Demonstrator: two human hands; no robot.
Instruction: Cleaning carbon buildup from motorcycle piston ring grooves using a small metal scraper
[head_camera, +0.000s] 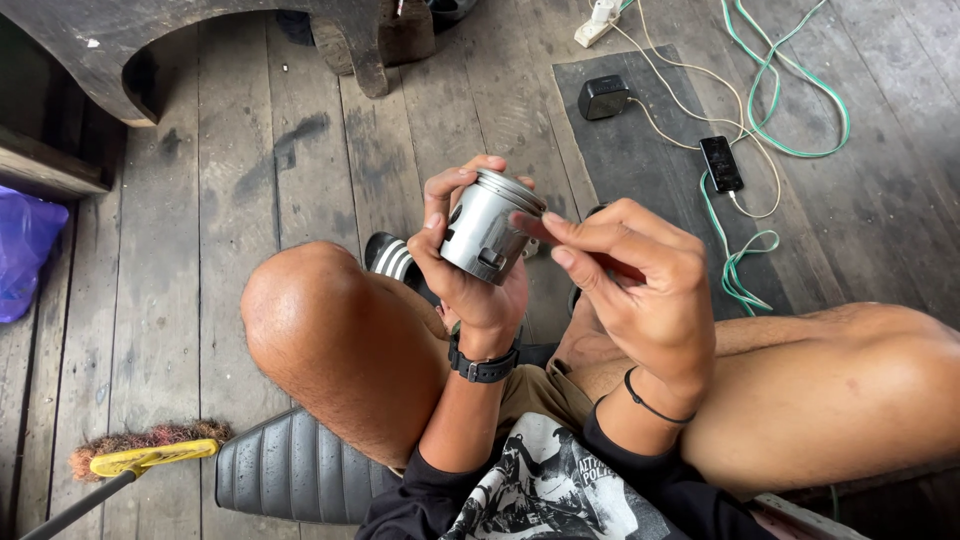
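Observation:
My left hand (462, 270) grips a shiny metal piston (488, 228), a short cylinder with ring grooves at its top and a hole in its side, held up in front of me and tilted to the right. My right hand (630, 280) is beside it on the right, its thumb and forefinger pinched together against the piston's upper edge. Whether anything small sits between those fingers I cannot tell. A black watch is on my left wrist and a thin black band on my right. I sit with bare knees bent on a wooden plank floor.
A black ribbed seat (290, 465) lies under my left leg, a yellow brush (150, 452) beside it. On a dark mat (640, 150) rest a black box (604, 97), a phone (720, 163) and green and white cables. A purple bag (25, 250) is at left.

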